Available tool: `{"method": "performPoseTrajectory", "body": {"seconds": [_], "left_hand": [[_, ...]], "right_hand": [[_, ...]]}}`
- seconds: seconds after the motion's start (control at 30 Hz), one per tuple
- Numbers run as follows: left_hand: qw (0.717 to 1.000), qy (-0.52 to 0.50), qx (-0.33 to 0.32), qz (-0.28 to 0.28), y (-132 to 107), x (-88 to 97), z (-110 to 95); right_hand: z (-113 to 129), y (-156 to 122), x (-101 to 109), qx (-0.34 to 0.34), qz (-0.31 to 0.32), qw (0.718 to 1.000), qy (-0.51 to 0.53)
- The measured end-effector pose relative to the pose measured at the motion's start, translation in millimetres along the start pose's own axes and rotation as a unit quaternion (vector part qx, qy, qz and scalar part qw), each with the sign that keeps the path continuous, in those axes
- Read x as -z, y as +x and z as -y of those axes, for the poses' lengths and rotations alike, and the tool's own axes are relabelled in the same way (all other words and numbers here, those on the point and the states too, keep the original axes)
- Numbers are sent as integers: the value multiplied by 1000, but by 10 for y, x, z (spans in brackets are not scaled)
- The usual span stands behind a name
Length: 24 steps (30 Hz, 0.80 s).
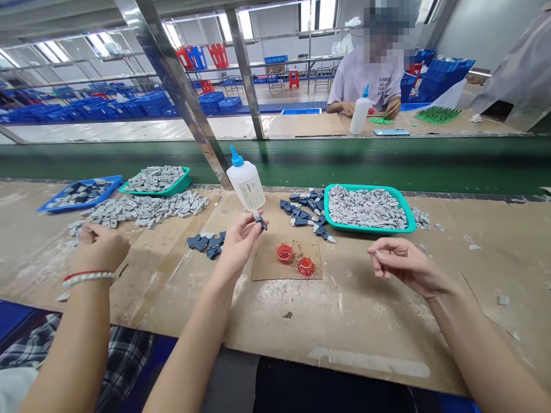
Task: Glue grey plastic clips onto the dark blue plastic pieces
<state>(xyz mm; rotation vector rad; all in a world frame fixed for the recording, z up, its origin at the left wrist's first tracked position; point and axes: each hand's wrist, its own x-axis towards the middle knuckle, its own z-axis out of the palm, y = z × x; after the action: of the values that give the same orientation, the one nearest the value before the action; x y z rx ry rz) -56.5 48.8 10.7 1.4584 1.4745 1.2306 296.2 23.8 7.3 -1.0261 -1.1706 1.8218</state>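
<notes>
My left hand (241, 240) pinches a small dark blue and grey plastic piece (260, 221) above the cardboard, just below a white bottle with a blue nozzle (248, 184). My right hand (402, 263) is held over the bench in front of a green tray (370, 232) heaped with light grey pieces. Its thumb and fingertips are pressed together on a tiny pale bit, too small to name. Between my hands, two red cups (284, 253) stand on a cardboard square (267, 271). Dark blue pieces with grey ends (303, 218) lie behind them, and more dark pieces (206, 244) lie left of my left hand.
A co-worker's hand with a bracelet (103, 246) is at the left, by a pile of grey pieces (144, 209). A blue tray (80, 194) and another green tray (157, 180) stand behind. Across the green belt (293, 160) sits another person (365, 80). A metal post (185, 103) rises ahead.
</notes>
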Motion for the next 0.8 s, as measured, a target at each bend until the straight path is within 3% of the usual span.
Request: {"method": "performPoseTrajectory", "body": {"seconds": [0.1, 0.17, 0.33, 0.6, 0.8], "left_hand": [[971, -233, 54, -29, -318, -16, -73], [952, -292, 74, -53, -487, -43, -102], [925, -343, 118, -117, -784, -105, -82], [864, -435, 230, -110, -998, -84, -97], [886, -394, 207, -129, -975, -91, -89]], "right_hand": [[-138, -25, -98, -41, -36, 998, -10], [-208, -19, -186, -46, -69, 996, -30], [-322, 35, -506, -28, -87, 990, -108], [-411, 246, -929, -24, -165, 984, -62], [-471, 333, -1056, -25, -185, 980, -63]]}}
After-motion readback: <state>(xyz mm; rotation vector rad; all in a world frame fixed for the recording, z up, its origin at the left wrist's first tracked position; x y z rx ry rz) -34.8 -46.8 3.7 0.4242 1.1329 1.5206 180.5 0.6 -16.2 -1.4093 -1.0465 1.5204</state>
